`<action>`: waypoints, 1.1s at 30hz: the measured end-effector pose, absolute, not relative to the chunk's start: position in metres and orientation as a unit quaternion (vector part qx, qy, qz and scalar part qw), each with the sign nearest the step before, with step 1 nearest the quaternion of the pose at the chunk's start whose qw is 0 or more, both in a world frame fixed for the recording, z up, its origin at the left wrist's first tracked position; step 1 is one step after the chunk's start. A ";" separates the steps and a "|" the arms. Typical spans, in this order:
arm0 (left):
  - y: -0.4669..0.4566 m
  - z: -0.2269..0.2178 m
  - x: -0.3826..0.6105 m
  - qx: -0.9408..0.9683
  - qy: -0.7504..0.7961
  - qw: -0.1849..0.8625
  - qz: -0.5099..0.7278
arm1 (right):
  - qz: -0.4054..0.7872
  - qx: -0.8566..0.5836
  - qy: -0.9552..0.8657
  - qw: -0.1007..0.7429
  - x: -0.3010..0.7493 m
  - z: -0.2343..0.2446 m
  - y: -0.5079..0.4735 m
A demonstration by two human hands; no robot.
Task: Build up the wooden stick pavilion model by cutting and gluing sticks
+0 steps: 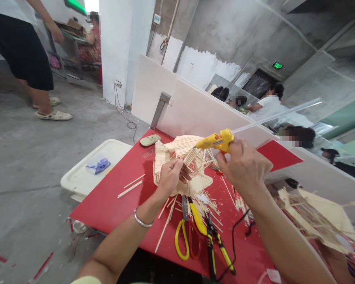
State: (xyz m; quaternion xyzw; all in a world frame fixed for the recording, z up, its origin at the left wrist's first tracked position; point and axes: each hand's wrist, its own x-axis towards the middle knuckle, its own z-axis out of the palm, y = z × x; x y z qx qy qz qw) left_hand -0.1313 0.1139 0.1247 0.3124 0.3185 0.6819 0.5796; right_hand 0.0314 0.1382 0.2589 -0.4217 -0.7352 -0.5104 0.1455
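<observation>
My right hand (246,162) is closed around a yellow hot glue gun (216,141), with a long transparent glue stick (279,114) jutting from its back. The gun's nozzle points left, close to a small row of thin wooden sticks (190,157) pinched in my left hand (172,174). Whether nozzle and sticks touch, I cannot tell. Behind and below my left hand lies a structure of pale wooden sticks (162,157) on the red tabletop (106,213). My left fingers partly hide it.
Scissors (182,238) and black-and-yellow pliers (223,252) lie near the front edge among loose sticks (130,189). A black cord (234,232) runs at right. A white stool (77,173) holds a purple packet (99,166). White partitions (201,110) stand behind; a person (23,47) stands left.
</observation>
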 end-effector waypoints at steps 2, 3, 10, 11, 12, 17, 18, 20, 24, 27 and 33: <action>0.114 0.126 -0.131 0.312 0.320 0.579 0.682 | -0.508 -0.424 -0.735 0.147 0.031 0.259 0.138; 0.114 0.126 -0.131 0.312 0.321 0.578 0.682 | -0.508 -0.424 -0.735 0.148 0.031 0.259 0.137; 0.114 0.121 -0.131 0.330 0.322 0.564 0.685 | -0.500 -0.420 -0.742 0.152 0.031 0.260 0.136; 0.114 0.120 -0.131 0.332 0.321 0.563 0.685 | -0.502 -0.420 -0.741 0.154 0.031 0.260 0.136; 0.115 0.119 -0.131 0.333 0.321 0.562 0.686 | -0.504 -0.419 -0.739 0.155 0.031 0.260 0.136; 0.115 0.118 -0.130 0.330 0.321 0.562 0.687 | -0.509 -0.418 -0.737 0.155 0.032 0.261 0.136; 0.115 0.118 -0.130 0.330 0.321 0.563 0.687 | -0.508 -0.419 -0.737 0.153 0.032 0.261 0.135; 0.115 0.119 -0.130 0.329 0.321 0.564 0.686 | -0.507 -0.420 -0.738 0.152 0.033 0.260 0.135; 0.115 0.120 -0.130 0.331 0.322 0.564 0.685 | -0.503 -0.421 -0.740 0.148 0.033 0.259 0.135; 0.114 0.121 -0.131 0.329 0.326 0.564 0.684 | -0.502 -0.421 -0.741 0.148 0.033 0.259 0.135; 0.114 0.121 -0.131 0.327 0.324 0.566 0.684 | -0.513 -0.418 -0.736 0.146 0.032 0.259 0.134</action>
